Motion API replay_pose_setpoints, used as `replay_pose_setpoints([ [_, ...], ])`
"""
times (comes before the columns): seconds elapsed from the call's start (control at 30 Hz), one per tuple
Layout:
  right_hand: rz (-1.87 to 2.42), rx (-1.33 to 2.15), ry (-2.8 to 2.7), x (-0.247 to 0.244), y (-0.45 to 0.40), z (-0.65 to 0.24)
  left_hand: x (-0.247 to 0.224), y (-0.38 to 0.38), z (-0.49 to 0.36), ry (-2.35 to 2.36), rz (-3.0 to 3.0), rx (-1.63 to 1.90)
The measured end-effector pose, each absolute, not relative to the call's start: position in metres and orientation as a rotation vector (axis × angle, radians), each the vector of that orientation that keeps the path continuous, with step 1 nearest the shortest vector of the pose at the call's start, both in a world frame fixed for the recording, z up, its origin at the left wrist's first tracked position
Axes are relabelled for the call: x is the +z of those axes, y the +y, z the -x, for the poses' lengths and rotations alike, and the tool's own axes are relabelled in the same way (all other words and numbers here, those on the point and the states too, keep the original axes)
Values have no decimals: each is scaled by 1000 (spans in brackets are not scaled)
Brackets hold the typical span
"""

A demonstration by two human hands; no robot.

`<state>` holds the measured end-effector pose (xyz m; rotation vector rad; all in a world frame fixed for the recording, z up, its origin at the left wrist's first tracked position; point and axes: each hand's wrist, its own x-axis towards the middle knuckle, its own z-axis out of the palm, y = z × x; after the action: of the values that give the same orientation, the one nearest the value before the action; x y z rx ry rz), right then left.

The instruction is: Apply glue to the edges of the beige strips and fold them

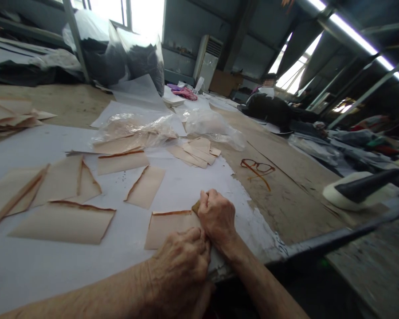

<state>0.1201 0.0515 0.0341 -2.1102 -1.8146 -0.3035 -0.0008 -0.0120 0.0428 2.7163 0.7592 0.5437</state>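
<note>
A beige rectangular piece [168, 228] of leather or card lies at the table's near edge, its top edge folded and brown. My left hand [182, 254] rests on the piece's right end with its fingers curled closed over it. Just beyond, my right hand [217, 217] is closed like a fist around a small brownish-yellow flat block [196, 206]. The block touches the right end of the brown fold; most of it hides behind the fingers. To the left lie similar pieces, including a long one [66, 221] and a smaller tilted one [145, 187].
White paper [96, 274] with a torn right edge covers part of the brown table [279, 195]. Glasses [257, 168] lie on the right, near a white cushion-like object [355, 190] with a black part. Clear plastic bags [216, 126] sit further back. Another person [269, 106] is in the distance.
</note>
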Motion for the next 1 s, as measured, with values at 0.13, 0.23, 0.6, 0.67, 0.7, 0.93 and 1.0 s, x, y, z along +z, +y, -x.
replay_pose_setpoints([
  [0.13,2116,-59,-1498,41,52,-132,40,-11,3,772,-2718,535],
  [0.23,1999,92,-1476,47,40,-141,38,-11,3,761,-2710,564],
  [0.6,2137,-343,-1872,36,45,-113,46,-5,2,771,-2680,419],
  [0.67,2192,-268,-1739,39,53,-113,47,-5,3,776,-2675,393],
  [0.7,2214,-202,-1659,41,57,-114,47,-5,4,770,-2672,389],
  [0.93,2035,112,-1569,50,42,-133,42,-12,5,730,-2632,478],
  [1.0,1945,12,-1708,46,31,-136,42,-12,4,721,-2640,494],
])
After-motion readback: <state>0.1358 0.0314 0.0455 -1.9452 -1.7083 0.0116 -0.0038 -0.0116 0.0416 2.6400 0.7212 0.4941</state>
